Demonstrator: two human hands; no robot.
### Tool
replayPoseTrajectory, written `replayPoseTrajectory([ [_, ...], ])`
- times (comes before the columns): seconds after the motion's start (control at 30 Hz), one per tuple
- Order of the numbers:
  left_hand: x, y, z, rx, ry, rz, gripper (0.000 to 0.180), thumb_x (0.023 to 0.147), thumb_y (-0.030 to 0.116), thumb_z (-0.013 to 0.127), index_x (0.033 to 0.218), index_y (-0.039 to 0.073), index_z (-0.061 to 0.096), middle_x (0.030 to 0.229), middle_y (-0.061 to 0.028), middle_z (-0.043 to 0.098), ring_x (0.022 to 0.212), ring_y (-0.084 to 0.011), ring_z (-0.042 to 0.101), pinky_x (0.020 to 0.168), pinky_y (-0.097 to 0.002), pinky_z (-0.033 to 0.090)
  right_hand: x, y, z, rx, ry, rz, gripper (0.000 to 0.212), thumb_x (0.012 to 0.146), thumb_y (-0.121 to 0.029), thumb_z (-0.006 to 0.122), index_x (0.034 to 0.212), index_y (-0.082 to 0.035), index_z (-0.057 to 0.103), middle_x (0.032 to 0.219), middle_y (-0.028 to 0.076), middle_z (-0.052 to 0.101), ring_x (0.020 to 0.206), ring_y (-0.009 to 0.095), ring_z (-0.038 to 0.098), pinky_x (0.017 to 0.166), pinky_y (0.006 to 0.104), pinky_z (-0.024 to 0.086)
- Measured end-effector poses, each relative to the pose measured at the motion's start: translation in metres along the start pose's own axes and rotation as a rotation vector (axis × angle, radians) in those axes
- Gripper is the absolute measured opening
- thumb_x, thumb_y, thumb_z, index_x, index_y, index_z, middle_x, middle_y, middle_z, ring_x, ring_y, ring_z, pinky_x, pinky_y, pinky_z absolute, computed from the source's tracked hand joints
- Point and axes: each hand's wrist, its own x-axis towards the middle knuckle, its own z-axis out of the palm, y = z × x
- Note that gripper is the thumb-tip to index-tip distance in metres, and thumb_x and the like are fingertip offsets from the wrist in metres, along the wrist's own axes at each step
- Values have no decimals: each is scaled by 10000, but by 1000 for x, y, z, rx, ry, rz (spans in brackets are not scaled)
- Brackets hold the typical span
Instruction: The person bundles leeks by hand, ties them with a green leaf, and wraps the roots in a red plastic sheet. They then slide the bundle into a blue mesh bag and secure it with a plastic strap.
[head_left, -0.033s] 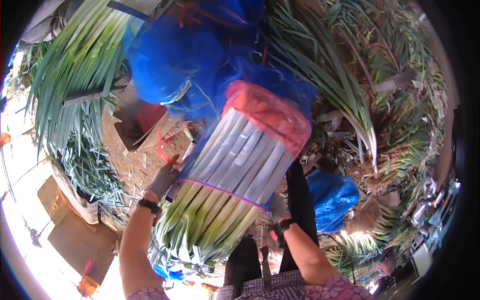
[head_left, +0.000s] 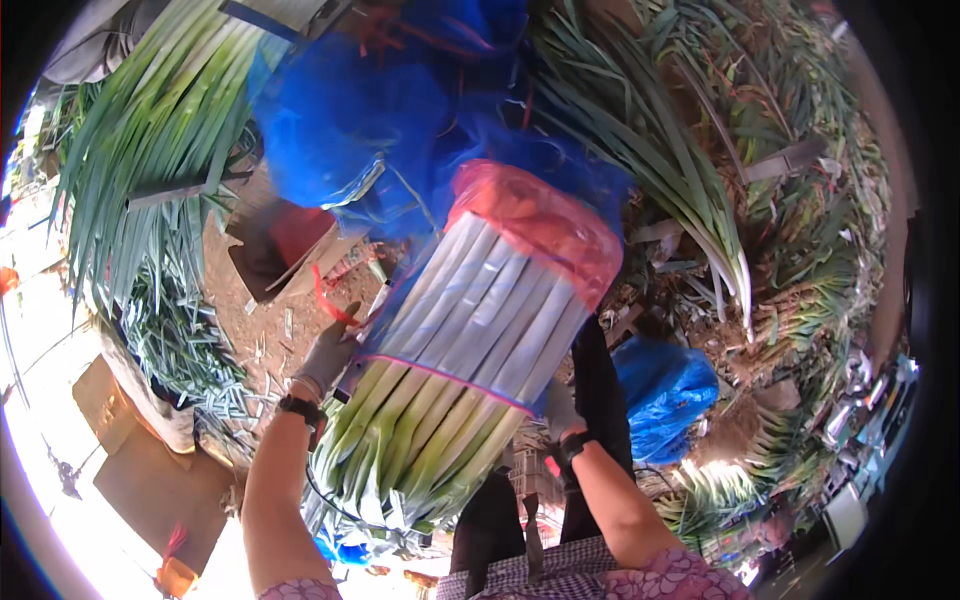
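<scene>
A bundle of leeks lies slantwise in front of me, green ends toward me. Over their white stalks fits a clear bluish bag with a pink rim and a red far end. My left hand, gloved, is closed at the left end of the bag's rim; its fingers show only partly. At the rim's right end my gloved right hand grips the bag's corner, with most of its fingers hidden. A red tie strip is just beyond my left fingertips.
Blue mesh is heaped beyond the bag. Long leeks hang at the far left; looser ones lie right. A blue plastic bag sits near my right leg. Cardboard lies on the left; cut leaves litter the ground.
</scene>
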Motion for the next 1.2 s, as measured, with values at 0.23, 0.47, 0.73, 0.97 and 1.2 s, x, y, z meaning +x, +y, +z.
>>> replayPoseTrajectory([
  [0.23,-2,-61,-19,-179,26,45,330,878,70,587,1200,2,618,872,-21,670,677,-86,582,618,-220,468,-27,10,31,-117,327,-110,340,896,-279,531,1175,-98,600,934,222,663,881,358,651,733,402,500],
  [0.47,0,-49,-49,24,-47,-212,459,840,161,679,1248,-9,559,813,-92,668,551,-149,594,466,-288,492,-21,-16,-11,238,296,-67,326,916,-282,558,1157,-75,631,956,98,682,908,191,642,767,335,481],
  [0.73,52,117,48,196,159,494,605,846,151,670,1374,13,409,955,-53,616,873,-122,552,755,-275,453,17,-71,-106,1043,177,-234,460,901,-312,645,1276,-91,494,1174,31,599,1039,173,592,886,332,471],
  [0.97,78,119,72,73,-160,358,165,886,162,641,959,14,636,771,42,581,698,-48,499,624,-216,389,-12,-49,-70,1038,194,-183,413,892,-330,655,1192,-72,537,1120,24,599,1003,143,575,898,309,460],
  [1.2,51,101,53,406,-9,354,58,839,74,650,855,22,632,708,11,569,659,-65,485,587,-247,402,-50,-50,-29,1439,340,-44,295,910,-177,621,1147,-16,552,1022,60,610,920,155,592,809,277,478],
])
